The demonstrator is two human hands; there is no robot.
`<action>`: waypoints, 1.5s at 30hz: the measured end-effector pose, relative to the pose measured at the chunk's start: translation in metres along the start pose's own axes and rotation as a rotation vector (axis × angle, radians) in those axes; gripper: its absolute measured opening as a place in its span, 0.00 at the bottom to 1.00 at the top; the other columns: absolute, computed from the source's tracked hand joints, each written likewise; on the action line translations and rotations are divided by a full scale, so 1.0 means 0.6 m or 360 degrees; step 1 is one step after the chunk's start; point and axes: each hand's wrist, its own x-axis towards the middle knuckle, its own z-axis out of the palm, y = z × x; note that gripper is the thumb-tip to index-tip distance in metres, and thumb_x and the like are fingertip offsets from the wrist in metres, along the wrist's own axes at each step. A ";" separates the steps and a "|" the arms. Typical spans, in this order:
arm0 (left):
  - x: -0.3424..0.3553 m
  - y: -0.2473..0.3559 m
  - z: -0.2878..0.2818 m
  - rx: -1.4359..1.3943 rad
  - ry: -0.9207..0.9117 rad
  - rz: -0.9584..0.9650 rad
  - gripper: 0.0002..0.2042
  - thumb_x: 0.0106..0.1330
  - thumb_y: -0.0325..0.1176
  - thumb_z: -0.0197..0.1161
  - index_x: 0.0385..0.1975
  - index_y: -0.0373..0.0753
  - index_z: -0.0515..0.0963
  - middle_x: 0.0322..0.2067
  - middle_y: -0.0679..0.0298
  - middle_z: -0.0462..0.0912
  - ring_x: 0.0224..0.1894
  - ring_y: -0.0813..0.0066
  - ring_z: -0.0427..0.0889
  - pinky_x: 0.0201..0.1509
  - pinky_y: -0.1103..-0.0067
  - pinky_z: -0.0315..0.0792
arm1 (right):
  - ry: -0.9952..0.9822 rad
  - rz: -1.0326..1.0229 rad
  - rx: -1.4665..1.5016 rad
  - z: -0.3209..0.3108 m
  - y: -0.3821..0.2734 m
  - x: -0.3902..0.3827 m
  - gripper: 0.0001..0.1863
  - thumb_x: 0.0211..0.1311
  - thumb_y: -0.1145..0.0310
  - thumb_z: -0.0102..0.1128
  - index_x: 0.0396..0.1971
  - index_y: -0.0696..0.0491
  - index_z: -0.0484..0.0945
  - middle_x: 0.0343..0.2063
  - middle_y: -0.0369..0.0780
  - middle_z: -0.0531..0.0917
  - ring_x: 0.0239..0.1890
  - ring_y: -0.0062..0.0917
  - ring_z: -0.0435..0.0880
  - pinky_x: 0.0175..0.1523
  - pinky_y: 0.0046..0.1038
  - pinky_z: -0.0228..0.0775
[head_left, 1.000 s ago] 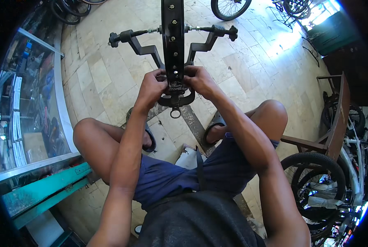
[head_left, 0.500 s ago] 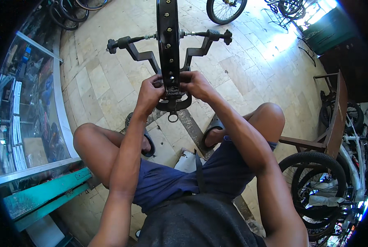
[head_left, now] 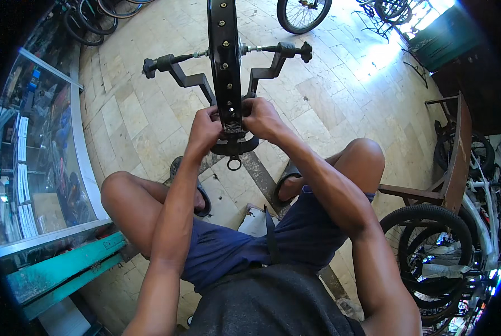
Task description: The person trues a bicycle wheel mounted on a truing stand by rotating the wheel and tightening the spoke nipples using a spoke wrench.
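A black wheel rim [head_left: 225,56] with a row of silvery holes or fittings stands edge-on in a black truing stand [head_left: 261,73], held between its two arms and axle ends. My left hand [head_left: 207,126] is closed beside the rim's left side near the stand's lower jaw; its fingertips are partly hidden. My right hand [head_left: 260,119] is curled against the rim's right side at the same height, fingertips tucked behind it. What either hand pinches is hidden. A round metal ring [head_left: 234,164] hangs below the jaw.
A glass display case [head_left: 43,151] and teal bench [head_left: 65,266] are on my left. Bicycle tyres [head_left: 424,235], frames and a brown rack [head_left: 452,157] are on my right. Wheels [head_left: 304,14] stand farther back on the tiled floor [head_left: 138,101], with a green cabinet [head_left: 446,39] at back right.
The rim, stand and both hands sit a little lower and further left in view than a second ago. My fingers stay at the rim's sides.
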 end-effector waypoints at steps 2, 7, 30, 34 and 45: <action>0.012 -0.006 -0.004 -0.0162 -0.0102 -0.0051 0.14 0.62 0.23 0.65 0.47 0.28 0.83 0.34 0.57 0.89 0.30 0.76 0.84 0.33 0.83 0.77 | 0.0020 0.0009 0.0176 -0.002 0.008 0.002 0.13 0.59 0.72 0.68 0.41 0.63 0.87 0.27 0.43 0.87 0.27 0.27 0.83 0.37 0.30 0.77; 0.012 -0.008 -0.009 -0.0369 -0.0148 -0.0087 0.14 0.62 0.24 0.66 0.47 0.28 0.83 0.35 0.57 0.89 0.30 0.77 0.84 0.33 0.83 0.77 | 0.0022 0.0041 0.0411 -0.006 0.009 0.001 0.11 0.59 0.71 0.67 0.38 0.63 0.88 0.25 0.43 0.87 0.26 0.26 0.83 0.36 0.30 0.77; 0.021 0.005 -0.010 0.0440 -0.0066 0.0203 0.15 0.62 0.39 0.73 0.36 0.30 0.87 0.28 0.60 0.88 0.27 0.79 0.80 0.30 0.80 0.73 | -0.0298 -0.0028 0.0439 -0.036 0.035 0.032 0.13 0.57 0.79 0.67 0.42 0.62 0.87 0.29 0.42 0.88 0.27 0.24 0.82 0.37 0.25 0.77; 0.027 -0.004 -0.009 0.0031 -0.0397 0.0158 0.17 0.67 0.42 0.69 0.38 0.31 0.83 0.32 0.61 0.85 0.32 0.76 0.79 0.34 0.78 0.73 | -0.0254 -0.0041 0.0718 -0.021 0.040 0.029 0.15 0.58 0.79 0.69 0.46 0.61 0.84 0.33 0.41 0.87 0.29 0.23 0.81 0.36 0.24 0.75; -0.023 0.016 -0.018 0.0200 -0.0121 0.0083 0.13 0.65 0.34 0.66 0.37 0.28 0.86 0.27 0.61 0.88 0.27 0.79 0.80 0.31 0.80 0.73 | -0.0429 -0.0021 0.1011 -0.027 0.024 0.025 0.15 0.60 0.76 0.69 0.47 0.60 0.81 0.36 0.40 0.84 0.31 0.22 0.80 0.35 0.24 0.73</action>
